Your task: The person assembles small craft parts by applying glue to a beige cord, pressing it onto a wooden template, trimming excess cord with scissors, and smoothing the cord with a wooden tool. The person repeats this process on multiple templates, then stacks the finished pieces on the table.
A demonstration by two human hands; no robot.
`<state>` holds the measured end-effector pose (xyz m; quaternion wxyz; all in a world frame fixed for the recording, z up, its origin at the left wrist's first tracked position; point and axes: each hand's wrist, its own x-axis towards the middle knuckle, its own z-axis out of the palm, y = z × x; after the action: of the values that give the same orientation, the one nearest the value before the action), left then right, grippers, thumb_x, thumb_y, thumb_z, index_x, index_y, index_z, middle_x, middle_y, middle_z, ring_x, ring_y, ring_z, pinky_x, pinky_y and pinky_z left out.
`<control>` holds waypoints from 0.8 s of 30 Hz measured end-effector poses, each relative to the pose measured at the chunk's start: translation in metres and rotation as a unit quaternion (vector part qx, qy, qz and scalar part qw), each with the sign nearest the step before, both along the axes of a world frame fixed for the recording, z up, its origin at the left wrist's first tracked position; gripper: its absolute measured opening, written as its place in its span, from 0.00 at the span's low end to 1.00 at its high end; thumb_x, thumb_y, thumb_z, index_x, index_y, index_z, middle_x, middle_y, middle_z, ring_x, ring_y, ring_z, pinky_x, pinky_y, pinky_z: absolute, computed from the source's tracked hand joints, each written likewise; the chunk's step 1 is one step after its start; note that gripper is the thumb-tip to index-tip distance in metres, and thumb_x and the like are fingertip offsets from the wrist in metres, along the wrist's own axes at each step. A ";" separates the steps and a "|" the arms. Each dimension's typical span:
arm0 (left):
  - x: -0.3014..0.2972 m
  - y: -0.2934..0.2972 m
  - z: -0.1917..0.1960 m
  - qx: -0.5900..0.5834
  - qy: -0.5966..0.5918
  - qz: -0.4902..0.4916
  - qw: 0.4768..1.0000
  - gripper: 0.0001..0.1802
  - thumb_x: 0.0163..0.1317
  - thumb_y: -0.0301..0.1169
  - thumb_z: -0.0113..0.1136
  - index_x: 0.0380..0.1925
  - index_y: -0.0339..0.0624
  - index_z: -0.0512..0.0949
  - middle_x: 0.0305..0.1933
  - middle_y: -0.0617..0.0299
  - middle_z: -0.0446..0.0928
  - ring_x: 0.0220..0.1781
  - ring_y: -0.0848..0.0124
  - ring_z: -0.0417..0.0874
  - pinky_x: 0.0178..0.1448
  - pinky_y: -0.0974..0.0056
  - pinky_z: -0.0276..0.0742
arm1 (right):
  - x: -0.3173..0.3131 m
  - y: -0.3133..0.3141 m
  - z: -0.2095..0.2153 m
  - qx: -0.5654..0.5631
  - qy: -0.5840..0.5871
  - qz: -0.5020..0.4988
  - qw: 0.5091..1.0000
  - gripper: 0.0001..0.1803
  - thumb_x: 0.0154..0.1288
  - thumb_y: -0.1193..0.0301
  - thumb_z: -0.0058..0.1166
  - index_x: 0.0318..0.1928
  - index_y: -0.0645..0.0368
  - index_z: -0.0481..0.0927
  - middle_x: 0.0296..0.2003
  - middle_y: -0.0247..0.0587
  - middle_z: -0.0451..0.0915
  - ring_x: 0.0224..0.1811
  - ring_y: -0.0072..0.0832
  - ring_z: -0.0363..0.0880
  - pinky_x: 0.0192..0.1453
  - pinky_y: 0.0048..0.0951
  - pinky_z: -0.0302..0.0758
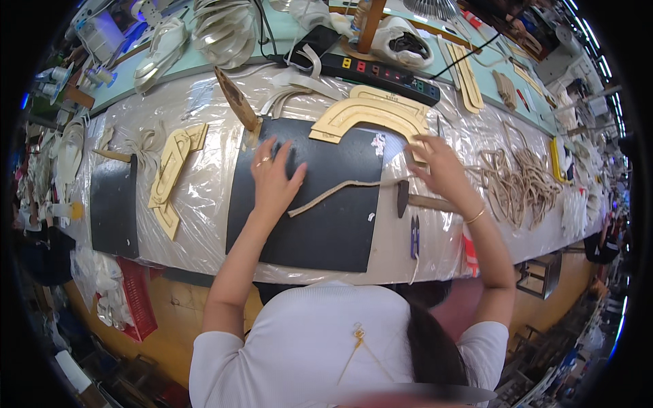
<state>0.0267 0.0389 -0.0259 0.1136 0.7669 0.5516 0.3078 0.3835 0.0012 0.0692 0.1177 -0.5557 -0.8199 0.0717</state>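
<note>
My left hand (274,178) hovers on or just above a black mat (306,234), fingers spread, nothing in it. At the mat's far right edge my right hand (442,170) has its thumb and fingers around the end of a curved, pale yellow template (360,112). A second yellow template (391,97) lies partly under that one. A length of beige cord (326,197) runs across the mat toward my right hand. Beneath my right wrist lies a hammer (403,198) with a wooden handle. Thread snips (415,238) lie nearer me.
A pointed wooden stick (235,98) rises at the mat's far left corner. Tangled cord (520,180) is heaped at right. Yellow templates (178,166) and a smaller black mat (113,207) lie at left. A power strip (377,75) stretches along the back.
</note>
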 end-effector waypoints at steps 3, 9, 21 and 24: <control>0.030 0.023 0.005 0.001 -0.038 -0.070 0.997 0.33 0.58 0.41 0.70 0.62 0.39 0.75 0.70 0.42 0.65 0.72 0.44 0.64 0.73 0.44 0.61 | -0.051 -0.032 -0.019 -0.011 0.058 0.014 0.998 0.22 0.61 0.67 0.66 0.56 0.55 0.81 0.60 0.46 0.76 0.63 0.48 0.72 0.67 0.46 0.68; 0.061 0.041 0.018 0.024 -0.067 -0.097 0.993 0.32 0.59 0.39 0.69 0.63 0.41 0.75 0.70 0.38 0.66 0.72 0.42 0.65 0.74 0.47 0.63 | -0.111 -0.027 -0.066 0.080 0.124 -0.039 0.988 0.22 0.60 0.69 0.67 0.55 0.56 0.82 0.58 0.44 0.77 0.61 0.45 0.74 0.65 0.44 0.69; -0.115 -0.010 0.002 0.096 -0.098 0.176 0.975 0.26 0.61 0.31 0.68 0.60 0.43 0.78 0.63 0.48 0.74 0.66 0.52 0.74 0.71 0.52 0.70 | -0.033 0.005 -0.015 0.126 0.324 -0.137 0.927 0.09 0.73 0.79 0.54 0.51 0.63 0.79 0.39 0.38 0.82 0.35 0.22 0.80 0.43 0.23 0.76; -0.195 -0.008 0.003 0.060 0.012 0.260 0.964 0.29 0.58 0.33 0.72 0.60 0.41 0.77 0.63 0.48 0.75 0.67 0.50 0.73 0.70 0.52 0.70 | 0.004 0.013 0.017 0.222 0.379 -0.178 0.881 0.08 0.76 0.77 0.54 0.52 0.63 0.79 0.37 0.34 0.80 0.35 0.20 0.76 0.43 0.21 0.75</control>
<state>-0.1685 0.0304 -0.0227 -0.0229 0.6059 0.7139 0.3502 0.3871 0.0147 0.0858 0.5503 -0.5822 -0.5943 0.0711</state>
